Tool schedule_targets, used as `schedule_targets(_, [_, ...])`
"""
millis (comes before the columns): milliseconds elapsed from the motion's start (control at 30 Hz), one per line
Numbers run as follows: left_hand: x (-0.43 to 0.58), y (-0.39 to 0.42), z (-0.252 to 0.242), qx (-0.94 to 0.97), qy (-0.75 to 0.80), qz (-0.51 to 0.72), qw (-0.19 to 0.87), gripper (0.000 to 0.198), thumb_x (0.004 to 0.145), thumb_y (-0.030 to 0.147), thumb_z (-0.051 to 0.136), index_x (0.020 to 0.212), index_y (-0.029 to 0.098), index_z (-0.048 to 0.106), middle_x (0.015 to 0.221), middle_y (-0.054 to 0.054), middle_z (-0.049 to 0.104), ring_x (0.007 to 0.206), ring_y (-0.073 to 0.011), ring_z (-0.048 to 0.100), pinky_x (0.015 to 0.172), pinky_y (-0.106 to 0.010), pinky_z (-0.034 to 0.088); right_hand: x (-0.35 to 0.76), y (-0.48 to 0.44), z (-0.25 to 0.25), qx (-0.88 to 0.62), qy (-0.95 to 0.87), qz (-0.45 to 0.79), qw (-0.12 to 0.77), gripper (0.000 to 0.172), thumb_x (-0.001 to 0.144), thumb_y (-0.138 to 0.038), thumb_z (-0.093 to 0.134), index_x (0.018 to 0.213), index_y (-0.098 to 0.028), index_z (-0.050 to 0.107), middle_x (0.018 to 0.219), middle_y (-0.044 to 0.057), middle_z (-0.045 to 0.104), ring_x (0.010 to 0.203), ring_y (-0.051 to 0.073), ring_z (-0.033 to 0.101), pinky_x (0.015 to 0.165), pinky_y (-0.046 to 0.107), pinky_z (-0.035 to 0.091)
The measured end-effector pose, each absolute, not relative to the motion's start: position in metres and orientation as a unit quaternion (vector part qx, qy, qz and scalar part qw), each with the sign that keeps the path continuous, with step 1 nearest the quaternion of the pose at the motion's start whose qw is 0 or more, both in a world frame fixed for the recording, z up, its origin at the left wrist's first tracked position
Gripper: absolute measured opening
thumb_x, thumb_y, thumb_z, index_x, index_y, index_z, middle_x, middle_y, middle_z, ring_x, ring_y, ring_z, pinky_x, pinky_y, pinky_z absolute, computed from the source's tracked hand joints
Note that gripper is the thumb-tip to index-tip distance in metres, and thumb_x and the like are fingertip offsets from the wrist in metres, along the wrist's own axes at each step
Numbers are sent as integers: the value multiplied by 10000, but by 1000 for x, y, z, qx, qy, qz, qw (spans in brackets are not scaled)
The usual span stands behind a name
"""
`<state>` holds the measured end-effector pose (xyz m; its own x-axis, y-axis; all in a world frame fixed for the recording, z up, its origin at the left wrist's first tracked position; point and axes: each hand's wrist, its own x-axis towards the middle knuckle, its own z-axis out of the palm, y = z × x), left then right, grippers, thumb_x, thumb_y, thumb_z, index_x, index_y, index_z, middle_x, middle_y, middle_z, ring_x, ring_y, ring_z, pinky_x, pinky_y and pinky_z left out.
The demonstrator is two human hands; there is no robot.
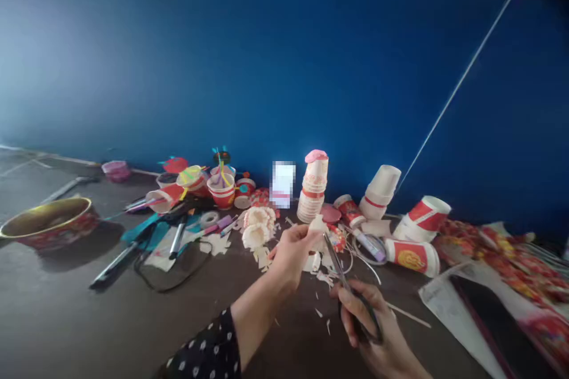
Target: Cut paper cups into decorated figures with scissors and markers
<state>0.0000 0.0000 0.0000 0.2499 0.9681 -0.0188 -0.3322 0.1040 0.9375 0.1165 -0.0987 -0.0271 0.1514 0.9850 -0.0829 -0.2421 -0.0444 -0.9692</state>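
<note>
Left hand [290, 250] pinches small, thin white paper cutout [317, 225] above dark flat bench [200, 323], short of back edge. Probably steadied for black-handled metal scissors [338, 263] gripped in right hand [386, 321], blades alongside.

Near L: bare tabletop [57, 328] passable betw. gold-rimmed bowl [53, 234] & L forearm [262, 296]; black cord [164, 290] loops across far side. Front ctr.: paper scraps [319, 312], low, min. obstruction; scissors [341, 272] in R hand [368, 320] obstruct from R. Far ctr.: upright paper-cup stack [312, 189] blocks, blue partition [267, 59] behind. Near R: smartphone [493, 314] on white sheet [457, 317], flat; pass over only.
</note>
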Motion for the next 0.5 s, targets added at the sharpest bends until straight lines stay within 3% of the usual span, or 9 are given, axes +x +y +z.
schedule_targets(200, [3, 1, -2, 414, 365, 521, 651, 341, 588, 420, 667, 747, 119, 651, 690, -53, 625, 565, -104, 518, 556, -234, 371, 117, -96, -29, -479, -404, 560, 542, 346, 645, -451, 671, 743, -133, 577, 394, -60, 471, 317, 36, 381, 293, 123, 304])
schedule_targets(500, [5, 0, -3, 393, 359, 537, 654, 328, 580, 416, 677, 687, 107, 645, 580, -26, 589, 479, -76, 474, 496, -218, 336, 120, -96, -28, -480, -420, 573, 515, 373, 658, -479, 649, 752, -127, 569, 382, -63, 457, 323, 31, 365, 302, 120, 298])
